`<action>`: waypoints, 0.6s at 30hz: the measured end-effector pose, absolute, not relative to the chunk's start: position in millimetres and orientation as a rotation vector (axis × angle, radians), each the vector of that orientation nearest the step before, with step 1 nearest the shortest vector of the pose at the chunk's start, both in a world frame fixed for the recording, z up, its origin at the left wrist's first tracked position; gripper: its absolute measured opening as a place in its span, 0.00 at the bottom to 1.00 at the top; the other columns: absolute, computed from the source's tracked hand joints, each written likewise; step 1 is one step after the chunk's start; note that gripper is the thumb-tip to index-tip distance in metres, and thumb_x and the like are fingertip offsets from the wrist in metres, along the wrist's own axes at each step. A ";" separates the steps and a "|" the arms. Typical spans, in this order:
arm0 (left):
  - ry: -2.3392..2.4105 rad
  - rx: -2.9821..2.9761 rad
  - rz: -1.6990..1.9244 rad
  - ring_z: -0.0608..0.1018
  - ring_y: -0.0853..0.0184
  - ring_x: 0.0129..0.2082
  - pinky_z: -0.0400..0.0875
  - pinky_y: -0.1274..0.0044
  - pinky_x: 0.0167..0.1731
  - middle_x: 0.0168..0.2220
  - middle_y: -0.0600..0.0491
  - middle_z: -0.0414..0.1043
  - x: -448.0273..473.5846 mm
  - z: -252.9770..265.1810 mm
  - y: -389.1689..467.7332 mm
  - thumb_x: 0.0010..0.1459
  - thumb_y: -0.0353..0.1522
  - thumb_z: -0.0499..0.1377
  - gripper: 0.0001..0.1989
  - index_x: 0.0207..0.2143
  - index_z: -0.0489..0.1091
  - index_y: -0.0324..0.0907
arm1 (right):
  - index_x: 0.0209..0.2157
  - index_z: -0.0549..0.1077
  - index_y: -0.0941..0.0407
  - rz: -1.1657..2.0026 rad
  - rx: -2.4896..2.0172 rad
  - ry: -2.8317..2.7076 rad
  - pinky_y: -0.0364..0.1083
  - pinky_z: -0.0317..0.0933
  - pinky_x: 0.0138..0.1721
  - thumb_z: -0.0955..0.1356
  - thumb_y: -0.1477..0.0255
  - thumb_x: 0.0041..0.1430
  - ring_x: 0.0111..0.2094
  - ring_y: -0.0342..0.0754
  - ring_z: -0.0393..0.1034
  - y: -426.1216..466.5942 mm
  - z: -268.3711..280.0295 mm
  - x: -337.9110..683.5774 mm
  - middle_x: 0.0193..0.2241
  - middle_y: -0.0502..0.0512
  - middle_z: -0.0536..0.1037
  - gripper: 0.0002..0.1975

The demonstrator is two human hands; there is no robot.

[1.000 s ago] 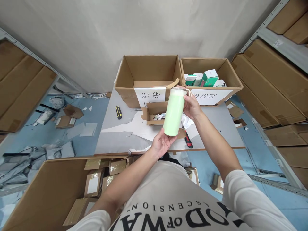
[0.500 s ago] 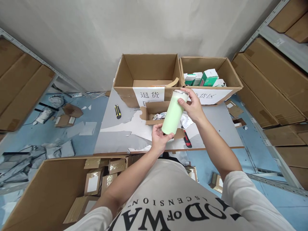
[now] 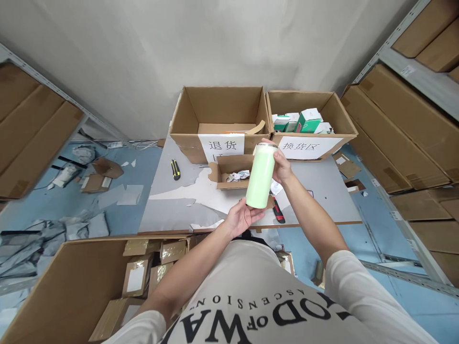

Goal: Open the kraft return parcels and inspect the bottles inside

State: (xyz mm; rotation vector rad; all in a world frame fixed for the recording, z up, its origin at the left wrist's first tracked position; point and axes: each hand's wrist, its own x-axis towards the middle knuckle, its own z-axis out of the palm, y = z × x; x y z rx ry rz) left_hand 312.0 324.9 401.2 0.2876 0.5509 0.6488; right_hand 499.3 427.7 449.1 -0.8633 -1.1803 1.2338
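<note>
A pale green bottle with a silvery band near its top is held up over the table, leaning slightly. My right hand grips it near the top, fingers wrapped behind it. Under its base, my left hand lies palm up with the fingers spread; whether it touches the base is hard to tell. Behind the bottle stands a small open carton with crumpled paper inside. A red and black box cutter lies by the table's front edge, below my right forearm.
Two large cartons stand at the back: the left one has a paper sign, the right one holds green-and-white boxes. A yellow and black cutter lies at left. A big carton of parcels sits before the table; shelves flank both sides.
The bottle has turned more upright and sits slightly lower. My left hand has let go of its lower end and opened beneath it. My right hand has shifted around behind the top.
</note>
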 end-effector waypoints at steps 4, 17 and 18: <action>0.597 0.316 0.799 0.79 0.62 0.43 0.66 0.60 0.55 0.43 0.51 0.76 311.3 395.7 319.0 0.47 0.39 0.69 0.23 0.43 0.66 0.44 | 0.58 0.62 0.45 1.304 -0.863 -1.206 0.59 0.67 0.46 0.66 0.41 0.45 0.47 0.57 0.73 423.8 443.6 495.3 0.52 0.55 0.74 0.42; 0.926 0.610 1.153 0.76 0.67 0.43 0.69 0.71 0.48 0.43 0.54 0.70 307.3 388.8 326.6 0.35 0.31 0.74 0.30 0.40 0.64 0.44 | 0.51 0.69 0.47 1.181 -1.144 -1.371 0.52 0.71 0.40 0.73 0.50 0.46 0.42 0.50 0.72 414.6 472.1 502.2 0.47 0.54 0.74 0.31; 0.932 0.633 1.164 0.75 0.67 0.43 0.69 0.72 0.48 0.43 0.54 0.69 307.3 388.3 326.6 0.35 0.31 0.74 0.30 0.40 0.64 0.44 | 0.50 0.69 0.47 1.173 -1.157 -1.353 0.51 0.71 0.38 0.73 0.51 0.46 0.40 0.49 0.72 414.4 471.1 500.6 0.46 0.54 0.74 0.31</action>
